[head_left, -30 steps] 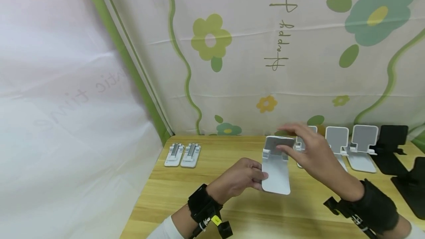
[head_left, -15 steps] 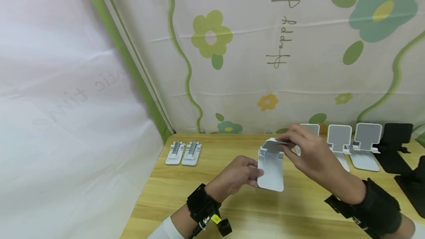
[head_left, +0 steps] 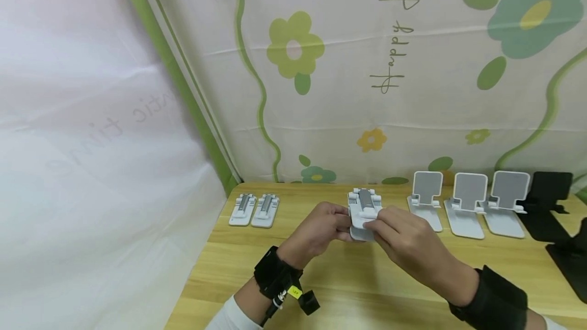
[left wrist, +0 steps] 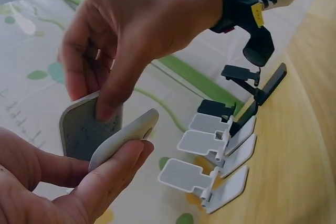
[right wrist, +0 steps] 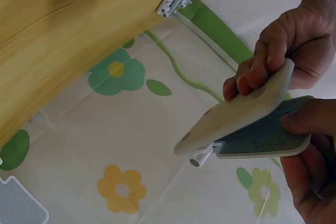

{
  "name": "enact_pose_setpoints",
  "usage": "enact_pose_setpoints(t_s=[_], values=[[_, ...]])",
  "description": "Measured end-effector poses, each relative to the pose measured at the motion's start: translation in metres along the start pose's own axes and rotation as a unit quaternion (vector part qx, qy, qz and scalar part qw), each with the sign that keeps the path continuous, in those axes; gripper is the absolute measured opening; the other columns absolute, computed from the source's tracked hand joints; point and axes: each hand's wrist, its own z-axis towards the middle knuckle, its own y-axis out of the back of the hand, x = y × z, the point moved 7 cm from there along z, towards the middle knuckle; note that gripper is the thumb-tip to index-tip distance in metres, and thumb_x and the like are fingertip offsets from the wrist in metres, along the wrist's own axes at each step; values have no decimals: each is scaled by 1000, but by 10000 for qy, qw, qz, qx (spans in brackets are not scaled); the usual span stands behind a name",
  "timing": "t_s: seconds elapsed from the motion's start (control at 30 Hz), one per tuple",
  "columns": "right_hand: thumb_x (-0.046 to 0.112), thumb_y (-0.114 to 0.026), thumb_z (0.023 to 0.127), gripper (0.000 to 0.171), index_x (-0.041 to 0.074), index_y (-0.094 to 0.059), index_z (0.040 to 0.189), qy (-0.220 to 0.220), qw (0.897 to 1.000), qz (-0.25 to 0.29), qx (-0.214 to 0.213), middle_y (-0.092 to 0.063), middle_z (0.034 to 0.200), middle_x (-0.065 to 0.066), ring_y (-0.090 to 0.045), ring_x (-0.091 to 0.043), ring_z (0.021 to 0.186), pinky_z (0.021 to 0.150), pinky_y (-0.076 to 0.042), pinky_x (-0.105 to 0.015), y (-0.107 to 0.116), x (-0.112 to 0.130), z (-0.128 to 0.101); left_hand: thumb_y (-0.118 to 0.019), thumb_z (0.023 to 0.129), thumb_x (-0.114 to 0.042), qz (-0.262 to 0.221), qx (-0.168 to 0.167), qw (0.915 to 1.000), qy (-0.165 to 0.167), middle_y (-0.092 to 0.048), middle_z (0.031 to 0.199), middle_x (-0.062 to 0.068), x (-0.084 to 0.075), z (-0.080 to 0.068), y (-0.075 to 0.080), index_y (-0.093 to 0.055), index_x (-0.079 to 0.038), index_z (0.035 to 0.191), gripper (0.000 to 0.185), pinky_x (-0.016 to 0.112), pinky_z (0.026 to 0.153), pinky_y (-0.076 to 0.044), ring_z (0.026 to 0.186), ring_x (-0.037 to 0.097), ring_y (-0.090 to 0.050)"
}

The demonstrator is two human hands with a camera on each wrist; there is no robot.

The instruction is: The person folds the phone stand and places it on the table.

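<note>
A white phone stand [head_left: 365, 214] is held above the wooden table, its panel swung down over its base. At the front end the two plates stay apart, as the left wrist view shows, where the panel [left wrist: 79, 129] shows its grey pad and the base [left wrist: 128, 136] tilts towards it. My left hand [head_left: 323, 230] grips the base from the left side. My right hand [head_left: 408, 241] pinches the free edge of the panel, thumb on the grey pad. In the right wrist view, the left hand [right wrist: 299, 45] sits above the right hand [right wrist: 315, 156].
Two folded white phone stands [head_left: 254, 211] lie at the table's back left. Along the right stand three unfolded white ones [head_left: 467, 208] and two black ones [head_left: 548, 202]. A printed curtain [head_left: 339, 90] hangs behind the wooden table [head_left: 321, 289].
The raised panel has folded down towards the base, so its back and hinge arms now face up. My right hand has moved down and left with it; my left hand keeps its grip.
</note>
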Motion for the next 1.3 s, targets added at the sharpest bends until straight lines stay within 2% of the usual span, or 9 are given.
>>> enact_pose_setpoints(t_s=[0.37, 0.5, 0.6, 0.67, 0.73, 0.93, 1.03, 1.13, 1.3], values=[[18, -38, 113, 45, 4, -73, 89, 124, 9989, -422, 154, -62, 80, -1, -60, -13, 69, 59, -54, -27, -6, 8, -3, -56, 101, -4, -97, -55, 9999, -54, -76, 99, 16, -5, -1, 4, -71, 8, 117, 25, 20, 71, -60, 77, 10, -72], [30, -48, 110, 37, 9, -75, 95, -606, 9975, 298, 197, -65, 89, 3, -60, -10, 77, 66, -50, -18, -3, -5, -4, -56, 101, -4, -125, -103, 9998, -63, -76, 103, 18, -4, -1, 6, -69, 9, 121, 27, 20, 71, -59, 79, 11, -72], [29, -68, 101, 23, 7, -73, 107, -1714, 9823, 712, 266, -70, 101, 0, -65, -13, 89, 78, -50, -16, 0, -25, -8, -55, 102, -4, -215, -122, 9997, -83, -75, 111, 21, -4, -1, 9, -66, 9, 126, 30, 20, 73, -59, 84, 13, -73], [26, -76, 95, 33, 5, -67, 119, -2706, 9566, 944, 521, -69, 109, -5, -66, -20, 97, 83, -52, -21, -1, -40, -12, -54, 102, -4, -278, -122, 9995, -118, -74, 115, 22, -6, -1, 11, -65, 8, 129, 31, 21, 74, -59, 87, 14, -73], [27, -77, 93, 48, 2, -60, 131, -3714, 9135, 1330, 995, -67, 118, -10, -66, -26, 106, 88, -55, -28, -5, -55, -19, -54, 103, -4, -316, -94, 9993, -169, -74, 116, 23, -7, -2, 11, -64, 8, 129, 31, 22, 75, -60, 89, 16, -74], [41, -58, 105, 68, -7, -39, 150, -5545, 7110, 3800, 2066, -55, 141, -23, -63, -29, 122, 99, -56, -41, -28, -68, -45, -54, 102, -3, -321, -28, 9993, -211, -75, 114, 23, -10, -5, 7, -65, 7, 128, 30, 25, 77, -61, 92, 19, -75], [37, -57, 106, 69, -10, -35, 151, -5765, 6401, 4654, 2035, -52, 144, -23, -63, -22, 121, 101, -55, -33, -33, -66, -50, -54, 102, -3, -322, 11, 9992, -252, -75, 114, 23, -12, -7, 5, -66, 8, 127, 29, 27, 80, -62, 95, 23, -76], [34, -58, 106, 66, -11, -36, 150, -5800, 6167, 4949, 1960, -52, 143, -22, -64, -19, 119, 99, -55, -30, -34, -66, -52, -53, 102, -2, -363, 51, 9990, -251, -74, 114, 24, -13, -8, 3, -66, 8, 127, 29, 29, 82, -62, 99, 27, -76], [30, -58, 106, 62, -12, -38, 147, -5734, 6158, 5052, 1918, -55, 138, -18, -64, -17, 116, 98, -56, -31, -36, -65, -52, -47, 106, -3, -559, 178, 9981, -188, -72, 119, 27, -12, -9, 2, -62, 10, 131, 32, 32, 84, -62, 106, 31, -74]])
